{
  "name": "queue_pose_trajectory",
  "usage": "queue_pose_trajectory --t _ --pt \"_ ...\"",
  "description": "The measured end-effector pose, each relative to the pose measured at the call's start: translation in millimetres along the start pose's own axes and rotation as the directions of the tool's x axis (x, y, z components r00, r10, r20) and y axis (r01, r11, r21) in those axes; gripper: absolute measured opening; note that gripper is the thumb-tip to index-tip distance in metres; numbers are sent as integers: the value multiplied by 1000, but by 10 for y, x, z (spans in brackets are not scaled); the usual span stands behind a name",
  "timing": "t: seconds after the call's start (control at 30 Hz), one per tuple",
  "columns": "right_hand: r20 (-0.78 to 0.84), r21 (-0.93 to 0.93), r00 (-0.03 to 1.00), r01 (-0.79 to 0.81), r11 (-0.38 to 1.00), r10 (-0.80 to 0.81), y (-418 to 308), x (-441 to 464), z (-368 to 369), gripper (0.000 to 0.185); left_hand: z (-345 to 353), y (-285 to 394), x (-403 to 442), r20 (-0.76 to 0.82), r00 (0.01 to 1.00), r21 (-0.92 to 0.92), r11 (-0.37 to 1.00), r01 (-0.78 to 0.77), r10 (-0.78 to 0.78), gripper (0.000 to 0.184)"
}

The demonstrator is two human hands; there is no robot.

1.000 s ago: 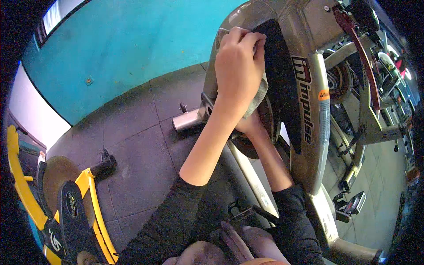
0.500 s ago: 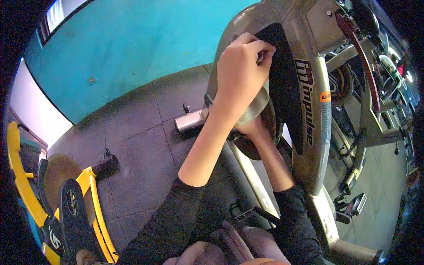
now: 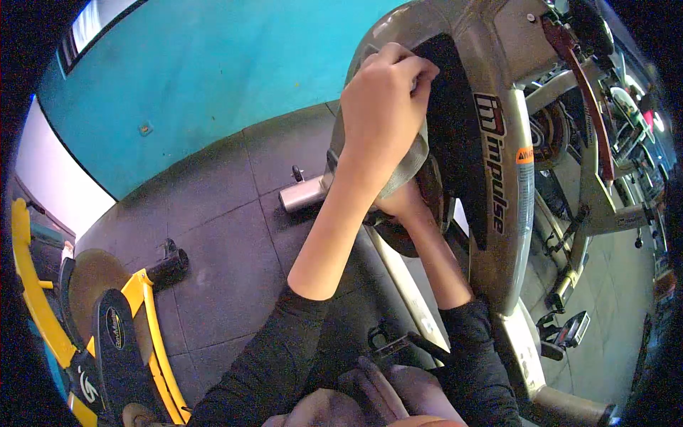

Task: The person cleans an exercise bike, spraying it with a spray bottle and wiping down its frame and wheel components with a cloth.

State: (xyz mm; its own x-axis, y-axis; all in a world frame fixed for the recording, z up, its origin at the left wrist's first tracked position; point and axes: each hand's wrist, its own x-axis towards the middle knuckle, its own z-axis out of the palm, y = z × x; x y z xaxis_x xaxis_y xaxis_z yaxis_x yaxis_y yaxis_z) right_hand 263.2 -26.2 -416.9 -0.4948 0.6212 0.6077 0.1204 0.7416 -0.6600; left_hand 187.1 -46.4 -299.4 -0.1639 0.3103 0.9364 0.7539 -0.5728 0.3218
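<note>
My left hand (image 3: 384, 96) is raised against the grey-brown housing (image 3: 366, 53) of an exercise bike marked "impulse". Its thumb and fingers are pinched together around a grey cloth (image 3: 411, 162), which hangs down below the palm. Lower down, my right hand (image 3: 397, 201) is at the bottom end of the cloth, behind my left forearm. The fingers of that hand are hidden, so its grip does not show. A black panel (image 3: 455, 135) of the housing lies just right of both hands.
To the left stands a yellow bike (image 3: 153, 334) with a black guard. Below my hands are a pale frame bar (image 3: 405, 285) and a pedal (image 3: 391, 345). More bikes (image 3: 590, 156) line the right side. A turquoise wall (image 3: 213, 78) rises beyond the dark tiled floor (image 3: 220, 242).
My left hand has shifted slightly left and up along the housing, and the cloth has moved with it. My right hand has edged slightly left.
</note>
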Motion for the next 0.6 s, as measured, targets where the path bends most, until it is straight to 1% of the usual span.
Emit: queue_pose_trajectory --t 0.03,0.07,0.1,0.13,0.17,0.2,0.23,0.27,0.3,0.37,0.4,0.43,0.47,0.5,0.53,0.57,0.6 --pt "0 0 1000 0 1000 0 -27 -8 10 68 -34 27 -1 73 997 -2 1000 8 -8 7" --pt "-34 -17 999 1 1000 -2 -61 -10 18 67 -53 36 1 143 990 -2 1000 17 -17 7" --pt "-47 -25 999 3 1000 -4 -120 10 2 66 -49 30 -2 140 990 -1 1000 19 -19 7" --pt "-61 -34 998 5 999 -7 -180 30 -13 66 -31 21 -6 96 995 -21 999 39 -37 7" --pt "-20 -34 1000 8 999 -9 -232 56 -51 66 -14 12 -11 53 997 -42 997 58 -56 6" --pt "-1 -36 1000 10 999 -10 -236 64 -65 66 9 2 -16 49 997 -43 997 59 -57 6" --pt "19 -38 1000 13 999 -12 -239 72 -80 65 38 -5 -22 -8 997 -65 995 71 -72 6" --pt "17 -79 999 41 996 -39 -199 61 -77 66 69 -15 -28 -64 994 -89 993 83 -89 6" --pt "16 -100 999 53 994 -51 -164 48 -78 66 90 -20 -24 -64 994 -93 992 83 -89 6" --pt "15 -114 997 82 990 -80 -101 29 -75 67 125 -40 -29 -140 986 -83 993 79 -90 7" --pt "12 -110 996 89 990 -88 -96 40 -73 67 121 -38 -24 -137 987 -84 993 78 -89 7" --pt "9 -105 995 96 990 -95 -91 50 -70 68 113 -40 -20 -126 991 -74 996 40 -49 7" --pt "-25 -170 964 257 951 -265 -86 75 -70 69 101 -44 -15 -115 993 -64 998 2 -9 7" --pt "-37 -203 937 333 921 -347 -40 74 -61 69 87 -50 -7 -111 994 -65 998 3 -10 7" --pt "-48 -239 903 405 883 -427 7 72 -50 70 70 -61 6 -74 997 -90 996 -7 0 9" --pt "-50 -154 962 259 954 -269 158 40 1 70 48 -71 17 -37 999 -114 993 -16 12 11" --pt "-63 -141 975 201 969 -212 149 30 20 70 22 -80 25 -37 999 -112 994 -16 12 11"
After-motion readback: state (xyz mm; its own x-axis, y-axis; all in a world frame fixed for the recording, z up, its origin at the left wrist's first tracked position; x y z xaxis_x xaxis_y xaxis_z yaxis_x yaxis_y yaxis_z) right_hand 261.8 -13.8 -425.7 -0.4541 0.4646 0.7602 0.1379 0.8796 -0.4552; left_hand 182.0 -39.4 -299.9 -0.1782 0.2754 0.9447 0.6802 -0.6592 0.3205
